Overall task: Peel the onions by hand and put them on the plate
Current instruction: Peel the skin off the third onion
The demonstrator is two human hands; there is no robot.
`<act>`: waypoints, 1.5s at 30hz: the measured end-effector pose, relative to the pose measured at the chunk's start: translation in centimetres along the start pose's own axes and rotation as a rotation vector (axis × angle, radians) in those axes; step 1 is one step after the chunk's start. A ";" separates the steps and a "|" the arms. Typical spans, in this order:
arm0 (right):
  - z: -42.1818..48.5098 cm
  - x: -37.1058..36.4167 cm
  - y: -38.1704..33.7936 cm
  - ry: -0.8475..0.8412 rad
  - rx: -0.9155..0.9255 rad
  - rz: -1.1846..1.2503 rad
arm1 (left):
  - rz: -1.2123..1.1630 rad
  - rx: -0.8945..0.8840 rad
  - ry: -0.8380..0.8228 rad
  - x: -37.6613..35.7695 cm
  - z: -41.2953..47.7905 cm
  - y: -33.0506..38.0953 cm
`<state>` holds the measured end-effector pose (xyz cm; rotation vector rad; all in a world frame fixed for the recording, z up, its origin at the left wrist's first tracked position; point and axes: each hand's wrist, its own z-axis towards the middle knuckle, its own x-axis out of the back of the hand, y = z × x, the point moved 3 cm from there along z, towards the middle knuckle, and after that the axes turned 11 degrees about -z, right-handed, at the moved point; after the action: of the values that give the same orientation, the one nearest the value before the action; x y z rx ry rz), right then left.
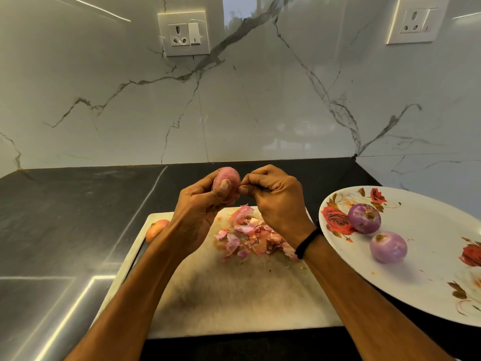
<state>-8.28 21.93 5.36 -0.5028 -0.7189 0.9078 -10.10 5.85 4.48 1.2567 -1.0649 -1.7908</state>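
Observation:
My left hand (200, 207) grips a pink-skinned onion (230, 178) above the far edge of the cutting board, thumb pressed on its front. My right hand (276, 196) is curled beside it, thumb and forefinger pinching the skin at the onion's right side. Two peeled purple onions (364, 218) (388, 247) lie on the white rose-patterned plate (429, 269) at the right. One unpeeled orange-brown onion (156, 229) sits at the board's left edge, partly hidden by my left forearm.
A pile of pink onion skins (250, 235) lies on the pale cutting board (234, 295). The board rests on a dark counter (65, 217) against a marble wall with two power sockets (183, 33) (416, 20).

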 end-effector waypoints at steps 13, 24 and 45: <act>0.1 0.1 0.0 0.082 -0.048 0.055 | -0.088 0.017 0.032 -0.8 -0.4 0.2; -0.5 -0.4 -0.1 0.205 0.122 -0.082 | -0.171 0.120 0.057 -0.9 -0.9 0.5; -0.7 -1.4 -0.5 0.071 0.131 -0.212 | -0.352 0.282 0.118 -1.5 -1.2 0.7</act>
<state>-8.07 20.43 4.69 -0.3340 -0.6306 0.7289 -8.42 6.59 5.44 1.7919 -1.1095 -1.8328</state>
